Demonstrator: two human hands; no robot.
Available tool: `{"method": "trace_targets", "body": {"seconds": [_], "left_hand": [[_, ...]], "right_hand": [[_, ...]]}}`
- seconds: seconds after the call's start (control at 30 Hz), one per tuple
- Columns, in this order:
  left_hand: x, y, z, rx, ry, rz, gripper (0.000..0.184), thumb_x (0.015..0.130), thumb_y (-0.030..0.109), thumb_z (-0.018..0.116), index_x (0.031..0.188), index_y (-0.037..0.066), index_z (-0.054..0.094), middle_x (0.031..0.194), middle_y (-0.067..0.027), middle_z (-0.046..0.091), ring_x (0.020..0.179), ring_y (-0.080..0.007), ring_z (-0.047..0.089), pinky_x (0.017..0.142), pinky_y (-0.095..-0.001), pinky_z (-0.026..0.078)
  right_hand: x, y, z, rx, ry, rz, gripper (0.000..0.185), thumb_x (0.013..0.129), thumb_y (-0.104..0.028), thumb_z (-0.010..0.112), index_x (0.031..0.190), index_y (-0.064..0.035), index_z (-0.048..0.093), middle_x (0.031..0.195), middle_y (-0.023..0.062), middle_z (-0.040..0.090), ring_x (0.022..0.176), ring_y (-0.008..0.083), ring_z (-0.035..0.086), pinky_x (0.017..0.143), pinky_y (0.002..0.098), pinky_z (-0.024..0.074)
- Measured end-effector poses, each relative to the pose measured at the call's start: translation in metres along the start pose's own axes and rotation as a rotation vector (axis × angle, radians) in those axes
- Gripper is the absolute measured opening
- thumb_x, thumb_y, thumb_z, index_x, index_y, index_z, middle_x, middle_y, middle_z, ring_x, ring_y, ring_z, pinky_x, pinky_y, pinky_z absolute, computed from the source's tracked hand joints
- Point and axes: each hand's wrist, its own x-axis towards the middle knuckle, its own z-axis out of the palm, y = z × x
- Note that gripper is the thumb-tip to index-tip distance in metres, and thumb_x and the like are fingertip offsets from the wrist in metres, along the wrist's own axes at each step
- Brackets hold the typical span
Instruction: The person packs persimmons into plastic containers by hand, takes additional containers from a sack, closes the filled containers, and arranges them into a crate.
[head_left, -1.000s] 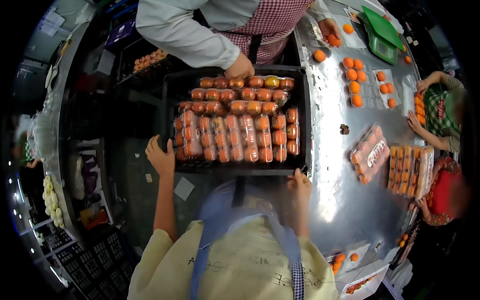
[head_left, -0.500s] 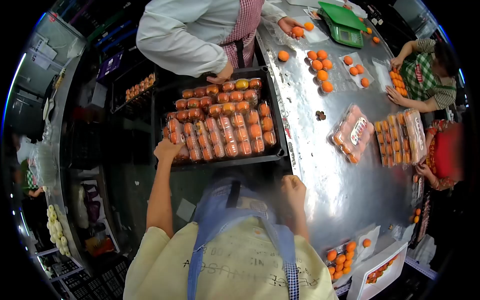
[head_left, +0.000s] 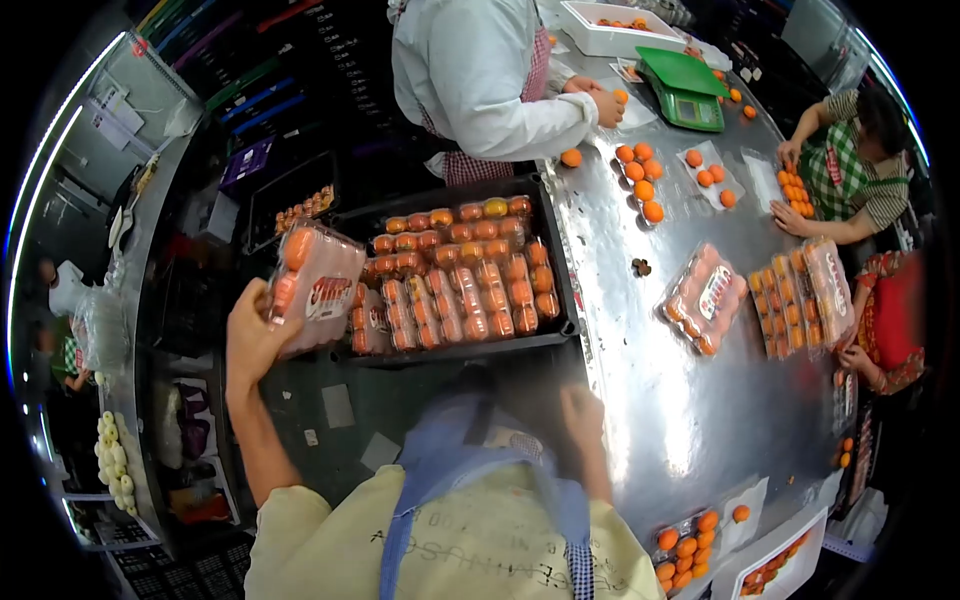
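My left hand (head_left: 255, 340) grips the side of a clear plastic fruit pack (head_left: 325, 290) with a printed label, raised and tilted at the left of the black crate (head_left: 470, 350). Round orange fruit shows through its plastic. Inside the crate, several similar packs (head_left: 475, 285) stand in tight rows, some along the back and others along the front. My right hand (head_left: 582, 410) is at the near edge of the metal table (head_left: 650, 420), its fingers curled in and slightly blurred. Nothing shows in it.
Across the crate, a co-worker in a white sleeve (head_left: 480, 90) handles fruit by a green scale (head_left: 685, 85). Labelled packs (head_left: 712, 290) and loose fruit (head_left: 640, 175) lie on the table. Two people work at the right. A white box (head_left: 780, 560) stands near right.
My left hand has lifted a fruit pack up and left out of the crate. The co-worker's hand has left the crate's far rim. My right hand stays near the table edge.
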Motion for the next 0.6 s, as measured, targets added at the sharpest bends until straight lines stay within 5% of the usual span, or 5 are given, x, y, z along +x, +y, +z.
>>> {"method": "trace_targets", "body": {"seconds": [0.13,0.27,0.4,0.53,0.6], "left_hand": [[-0.05,0.1,0.017,0.253,-0.096,0.213,0.027,0.059,0.002,0.065,0.083,0.001,0.052,0.07,-0.0092,0.054,0.063,-0.0137,0.053,0.059,-0.026,0.044],[-0.064,0.13,0.086,0.21,-0.424,1.019,0.028,0.051,0.007,0.068,0.078,0.008,0.059,0.079,-0.0045,0.061,0.076,-0.0233,0.059,0.068,-0.0337,0.049],[-0.097,0.15,0.18,0.174,-0.619,1.537,0.011,0.069,0.01,0.059,0.079,0.012,0.055,0.093,-0.0004,0.058,0.094,-0.0181,0.054,0.084,-0.0324,0.045],[-0.091,0.134,0.267,0.103,-0.589,1.301,0.021,0.066,0.012,0.067,0.085,0.015,0.058,0.111,-0.0086,0.055,0.108,-0.0283,0.048,0.095,-0.0412,0.038],[-0.098,0.126,0.292,0.039,-0.725,0.954,0.044,0.07,0.015,0.068,0.111,0.02,0.053,0.13,-0.014,0.041,0.12,-0.0354,0.038,0.099,-0.0447,0.034]], "right_hand": [[0.004,-0.024,-0.012,0.665,-0.306,0.322,0.039,0.09,-0.03,0.059,0.114,0.0002,0.054,0.102,0.0128,0.064,0.082,0.0208,0.063,0.073,0.0307,0.052],[-0.002,-0.055,-0.039,1.508,-0.521,0.268,0.064,0.09,-0.048,0.05,0.132,-0.0019,0.038,0.125,0.0162,0.051,0.109,0.026,0.055,0.089,0.0414,0.0483],[-0.027,-0.061,-0.082,1.679,0.109,0.405,0.058,0.09,-0.042,0.052,0.13,-0.0016,0.04,0.126,0.0157,0.05,0.11,0.0271,0.055,0.093,0.0442,0.0461],[-0.063,-0.017,-0.12,1.613,0.527,0.368,0.052,0.089,-0.034,0.054,0.129,-0.0023,0.041,0.126,0.0159,0.051,0.113,0.0278,0.053,0.094,0.0442,0.0456],[-0.075,0.013,-0.132,1.564,0.686,0.275,0.056,0.088,-0.034,0.056,0.131,-0.002,0.039,0.126,0.0167,0.051,0.116,0.0283,0.052,0.095,0.0442,0.0451]]}}
